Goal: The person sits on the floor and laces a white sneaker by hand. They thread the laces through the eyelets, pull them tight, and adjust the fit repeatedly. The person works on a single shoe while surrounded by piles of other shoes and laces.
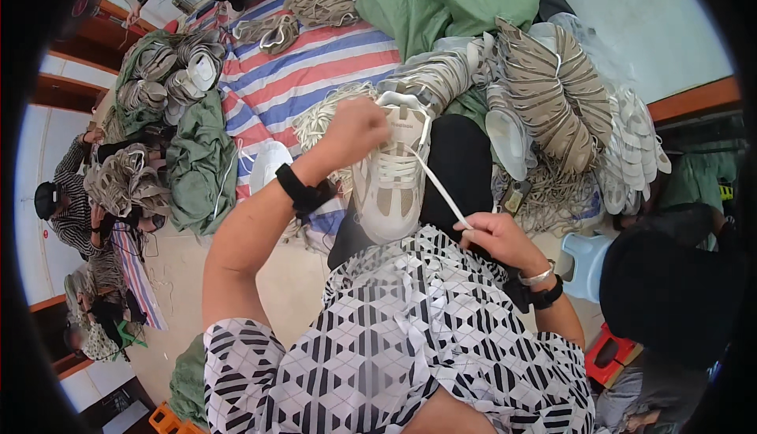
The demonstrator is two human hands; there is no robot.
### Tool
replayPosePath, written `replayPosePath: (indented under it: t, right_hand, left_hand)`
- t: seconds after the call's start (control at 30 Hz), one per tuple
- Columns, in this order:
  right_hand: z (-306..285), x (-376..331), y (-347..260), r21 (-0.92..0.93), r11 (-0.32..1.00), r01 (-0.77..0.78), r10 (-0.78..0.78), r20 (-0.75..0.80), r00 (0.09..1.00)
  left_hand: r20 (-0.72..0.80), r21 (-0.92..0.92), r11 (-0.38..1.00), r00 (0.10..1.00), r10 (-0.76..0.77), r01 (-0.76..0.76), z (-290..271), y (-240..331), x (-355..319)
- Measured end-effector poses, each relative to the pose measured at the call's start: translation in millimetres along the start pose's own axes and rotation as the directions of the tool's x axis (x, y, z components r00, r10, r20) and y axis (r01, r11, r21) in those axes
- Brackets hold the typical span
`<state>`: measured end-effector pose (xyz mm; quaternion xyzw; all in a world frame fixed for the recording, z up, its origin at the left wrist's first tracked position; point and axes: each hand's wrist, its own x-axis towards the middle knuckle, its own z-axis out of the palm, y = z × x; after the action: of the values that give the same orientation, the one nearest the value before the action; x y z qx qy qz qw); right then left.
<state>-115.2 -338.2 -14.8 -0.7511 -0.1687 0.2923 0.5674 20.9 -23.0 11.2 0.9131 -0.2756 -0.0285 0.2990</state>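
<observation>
Lacing in hand: left hand grips the beige sneaker upright on the lap, right hand pinches the white lace taut; the next eyelet likely calls for precise threading.

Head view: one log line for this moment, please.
left hand: gripping beige sneaker | right hand: pulling white lace taut | shoe pile: behind

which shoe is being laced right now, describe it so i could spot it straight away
Start at the red, white and blue striped sheet covered in shoe piles, then drop to its near edge. The beige sneaker sits upright between the left hand and right hand. Unlike the stacked pairs, a white lace stretches from it to the right hand.
</observation>
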Motion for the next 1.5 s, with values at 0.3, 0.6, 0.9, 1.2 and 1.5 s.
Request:
replayPosePath:
  t: [0.3,0.6,0.9,1.2,1.5]
  right_hand:
    - [14,104,-42,-0.23,0.971,-0.066,-0.035,-0.41,0.911]
    - [35,93,-27,-0.458,0.873,0.166,-0.319,-0.279,0.906]
    - [0,137,-47,-0.665,0.747,0.019,-0.192,-0.188,0.963]
    - [1,136,-30,0.185,0.955,-0.23,0.179,0.254,0.95]
    - [-13,106,-36,0.216,0.976,-0.036,0.09,-0.243,0.966]
  left_hand:
    - [-0.03,0.292,0.95,0.992,0.12,-0.106,0,39,-3]
    - [-0.026,0.182,0.983,1.0,-0.012,0.017,-2,33,-17]
    - [0.085,0.208,0.968,0.984,-0.157,0.137,4,30,-13]
    - [0.006,0.26,0.955,0.989,0.147,-0.143,11,39,-3]
    - [-0.01,0.266,0.935,0.969,0.248,-0.236,18,37,-17]
